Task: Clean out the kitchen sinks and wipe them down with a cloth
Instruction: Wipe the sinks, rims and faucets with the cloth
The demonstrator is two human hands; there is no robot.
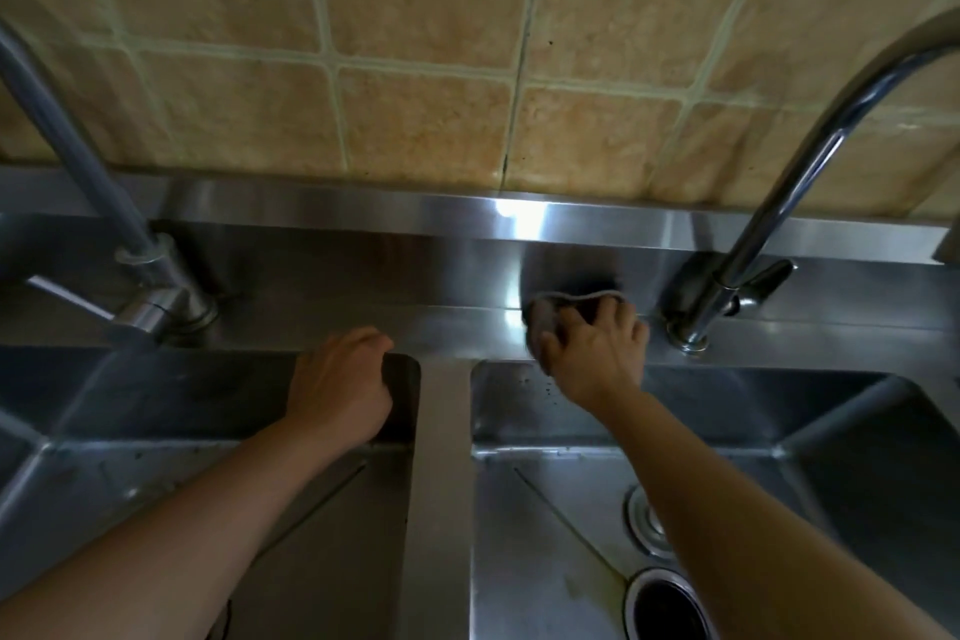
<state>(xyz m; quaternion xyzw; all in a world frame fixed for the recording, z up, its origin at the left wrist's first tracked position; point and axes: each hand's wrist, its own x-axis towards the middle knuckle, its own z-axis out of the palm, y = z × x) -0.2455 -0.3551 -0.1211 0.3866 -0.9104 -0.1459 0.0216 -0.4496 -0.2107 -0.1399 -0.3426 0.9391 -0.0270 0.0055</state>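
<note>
Two stainless steel sinks lie side by side below me, the left sink (pixel 171 400) and the right sink (pixel 727 411), split by a flat steel divider (pixel 441 457). My right hand (pixel 597 353) grips a grey cloth (pixel 550 314) and presses it onto the steel ledge behind the right sink, against the low back wall. My left hand (pixel 337 379) rests on the back rim of the left sink near its right corner, fingers curled over the edge and holding nothing.
A chrome tap (pixel 769 224) stands on the ledge just right of the cloth. A second tap (pixel 150 296) with a grey hose stands at the left. The right sink has a drain (pixel 665 608) and a smaller fitting (pixel 647 520). Tan tiles (pixel 426 120) cover the wall.
</note>
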